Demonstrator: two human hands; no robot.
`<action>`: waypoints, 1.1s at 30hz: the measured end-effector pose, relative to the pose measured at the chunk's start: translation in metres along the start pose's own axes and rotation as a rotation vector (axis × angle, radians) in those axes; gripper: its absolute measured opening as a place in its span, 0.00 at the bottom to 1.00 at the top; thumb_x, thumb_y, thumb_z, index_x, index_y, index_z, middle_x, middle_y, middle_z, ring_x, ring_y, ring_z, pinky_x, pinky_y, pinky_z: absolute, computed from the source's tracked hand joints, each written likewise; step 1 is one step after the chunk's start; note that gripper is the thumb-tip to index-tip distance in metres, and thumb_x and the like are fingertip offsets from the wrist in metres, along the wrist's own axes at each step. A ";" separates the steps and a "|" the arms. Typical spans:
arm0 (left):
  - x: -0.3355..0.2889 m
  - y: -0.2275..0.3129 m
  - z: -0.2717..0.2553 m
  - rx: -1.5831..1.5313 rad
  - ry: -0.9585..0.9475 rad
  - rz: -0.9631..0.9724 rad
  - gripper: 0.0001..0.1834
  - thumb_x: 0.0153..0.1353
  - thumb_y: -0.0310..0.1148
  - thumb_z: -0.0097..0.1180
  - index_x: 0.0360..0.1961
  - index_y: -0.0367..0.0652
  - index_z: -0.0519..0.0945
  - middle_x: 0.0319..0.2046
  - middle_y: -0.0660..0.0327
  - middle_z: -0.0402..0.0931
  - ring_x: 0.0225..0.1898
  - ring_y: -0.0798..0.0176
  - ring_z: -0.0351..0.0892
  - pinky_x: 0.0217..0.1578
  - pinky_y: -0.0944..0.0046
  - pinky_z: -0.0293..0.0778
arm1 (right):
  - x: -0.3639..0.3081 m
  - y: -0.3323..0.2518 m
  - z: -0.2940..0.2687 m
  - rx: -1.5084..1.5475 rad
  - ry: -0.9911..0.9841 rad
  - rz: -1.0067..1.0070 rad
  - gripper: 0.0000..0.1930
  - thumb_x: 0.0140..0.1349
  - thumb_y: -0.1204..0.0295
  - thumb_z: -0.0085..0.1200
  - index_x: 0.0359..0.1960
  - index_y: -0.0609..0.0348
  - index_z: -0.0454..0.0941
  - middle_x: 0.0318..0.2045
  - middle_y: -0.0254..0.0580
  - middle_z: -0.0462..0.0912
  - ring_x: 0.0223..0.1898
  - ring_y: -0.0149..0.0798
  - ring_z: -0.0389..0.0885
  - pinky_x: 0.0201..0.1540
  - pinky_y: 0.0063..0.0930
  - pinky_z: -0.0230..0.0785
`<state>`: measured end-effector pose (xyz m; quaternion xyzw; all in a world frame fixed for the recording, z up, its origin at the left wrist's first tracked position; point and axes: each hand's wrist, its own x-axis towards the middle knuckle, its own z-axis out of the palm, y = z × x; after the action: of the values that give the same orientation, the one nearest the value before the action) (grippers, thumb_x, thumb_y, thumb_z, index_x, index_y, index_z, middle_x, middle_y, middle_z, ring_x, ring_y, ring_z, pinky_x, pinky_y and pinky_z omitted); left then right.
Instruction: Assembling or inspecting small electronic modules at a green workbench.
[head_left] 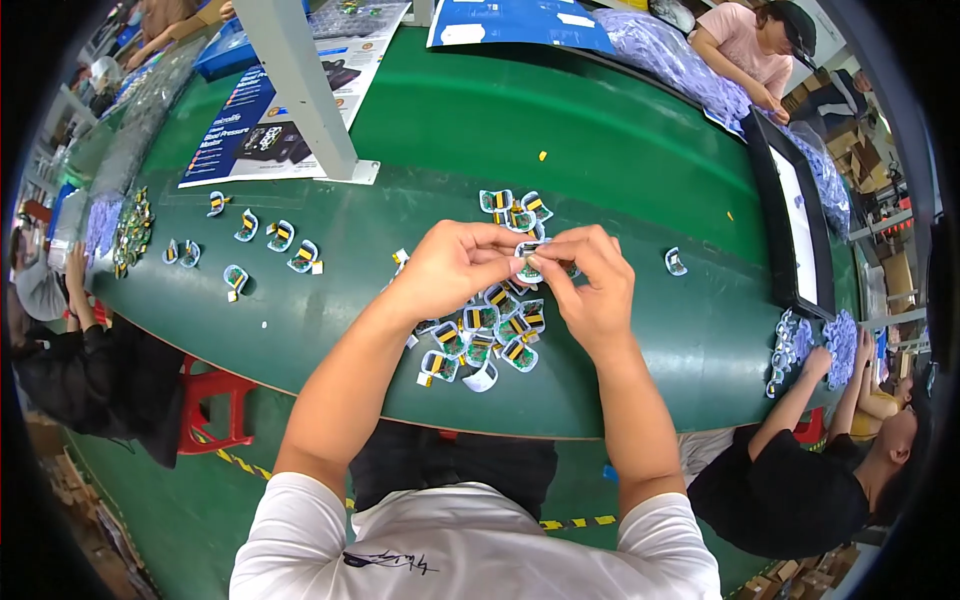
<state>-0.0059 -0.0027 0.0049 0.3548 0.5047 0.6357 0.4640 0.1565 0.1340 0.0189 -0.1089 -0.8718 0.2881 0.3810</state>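
Between my two hands, above the middle of the green table (650,350), is a small circuit-board module (528,268) with a pale curved shell. My left hand (455,262) pinches it with thumb and forefinger. Meeting it from the other side, my right hand (597,285) has its fingertips closed on the same piece, partly covering it. Close below lies a loose heap of similar modules (481,320), showing green boards, dark parts and yellow bits. A smaller cluster of modules (518,210) sits just beyond my fingers. Several more modules (281,236) are scattered to the left; a single module (676,262) lies to the right.
A grey metal post (300,90) stands on the table at far left, over a printed sheet (215,150). At right is a black-rimmed tray (765,175). Co-workers (800,480) sit on both sides, and a person (750,50) works across. A red stool (225,400) stands lower left.
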 end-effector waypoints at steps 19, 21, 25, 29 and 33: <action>0.001 -0.009 0.001 0.104 0.159 0.163 0.18 0.70 0.23 0.61 0.60 0.32 0.83 0.48 0.53 0.89 0.49 0.66 0.88 0.48 0.66 0.83 | 0.000 0.001 0.003 -0.087 0.006 -0.140 0.14 0.54 0.75 0.73 0.43 0.60 0.88 0.47 0.42 0.87 0.48 0.44 0.84 0.52 0.38 0.72; 0.001 -0.008 0.004 0.193 0.176 0.205 0.17 0.70 0.22 0.62 0.59 0.33 0.84 0.47 0.53 0.89 0.47 0.66 0.88 0.48 0.66 0.83 | -0.001 0.000 0.005 -0.108 0.018 -0.172 0.14 0.53 0.73 0.74 0.43 0.60 0.88 0.47 0.40 0.87 0.47 0.43 0.84 0.51 0.39 0.71; -0.002 0.000 0.009 0.474 0.219 0.361 0.16 0.67 0.20 0.62 0.56 0.34 0.86 0.45 0.53 0.89 0.45 0.64 0.89 0.46 0.65 0.83 | -0.004 -0.001 0.008 -0.131 0.043 -0.143 0.13 0.53 0.74 0.74 0.41 0.59 0.89 0.46 0.41 0.87 0.47 0.44 0.84 0.50 0.40 0.70; -0.003 0.000 0.016 0.611 0.263 0.464 0.16 0.65 0.18 0.63 0.54 0.36 0.87 0.43 0.51 0.89 0.42 0.60 0.91 0.44 0.64 0.83 | -0.005 -0.002 0.009 -0.176 0.038 -0.134 0.11 0.54 0.76 0.73 0.40 0.59 0.90 0.48 0.43 0.85 0.49 0.46 0.82 0.52 0.38 0.72; -0.003 0.002 0.019 0.624 0.316 0.539 0.17 0.63 0.18 0.63 0.53 0.36 0.87 0.42 0.50 0.89 0.41 0.56 0.91 0.44 0.62 0.83 | -0.014 -0.010 0.020 -0.104 0.060 -0.018 0.12 0.56 0.78 0.72 0.42 0.60 0.90 0.54 0.47 0.84 0.55 0.49 0.81 0.58 0.40 0.72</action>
<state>0.0123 0.0002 0.0114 0.4954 0.6267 0.5975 0.0695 0.1512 0.1120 0.0053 -0.1295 -0.8747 0.2357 0.4033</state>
